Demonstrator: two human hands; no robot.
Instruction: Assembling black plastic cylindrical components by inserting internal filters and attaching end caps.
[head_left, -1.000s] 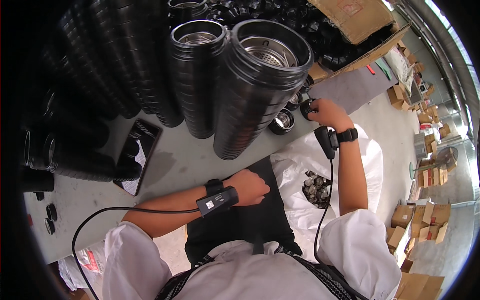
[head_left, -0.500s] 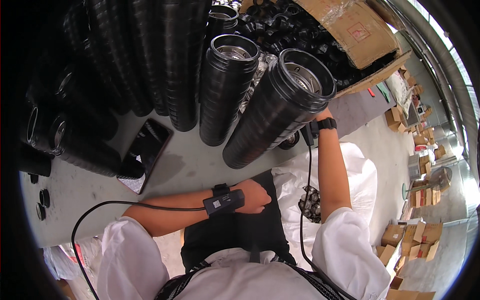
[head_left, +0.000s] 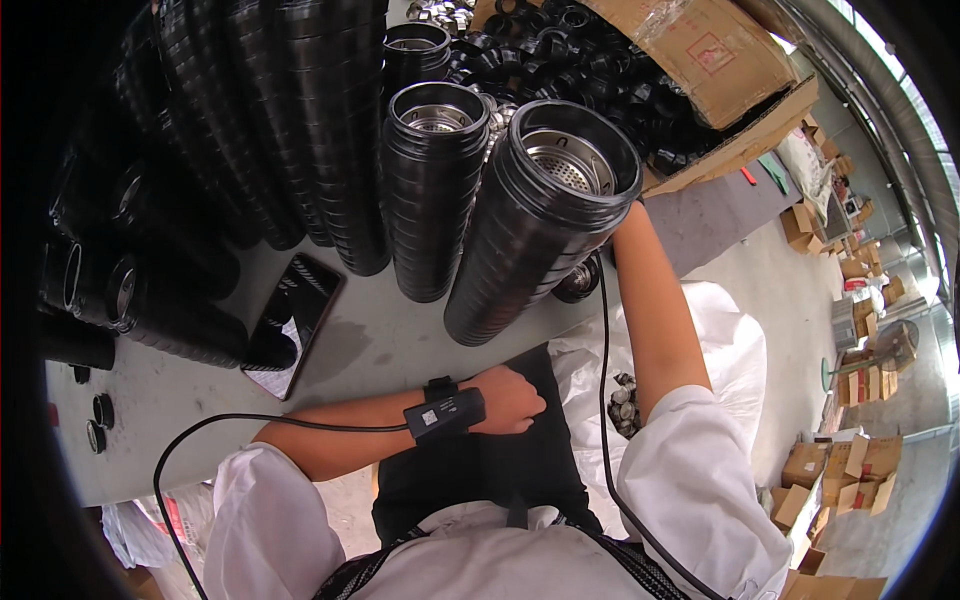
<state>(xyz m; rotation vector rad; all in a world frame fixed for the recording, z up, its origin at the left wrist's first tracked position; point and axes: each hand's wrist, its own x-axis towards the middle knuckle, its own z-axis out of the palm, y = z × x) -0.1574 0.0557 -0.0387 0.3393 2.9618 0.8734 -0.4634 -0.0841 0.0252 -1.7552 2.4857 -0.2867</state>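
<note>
Front stack (head_left: 530, 240): black, ridged, standing on the worktop (head_left: 375, 350) toward 1 o'clock; perforated metal strainer (head_left: 572, 174) inside its top. Black-rimmed ring (head_left: 578, 284): partly hidden, 3 o'clock.

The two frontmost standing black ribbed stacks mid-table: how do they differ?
The right black ribbed cylindrical stack looks larger than the left black ribbed cylindrical stack. In this view, the right stack slants rightward; the left stack looks nearly upright. The right stack overlaps the bare right forearm; the left stack doesn't. Both are open-topped, showing perforated silver metal inserts.
</note>
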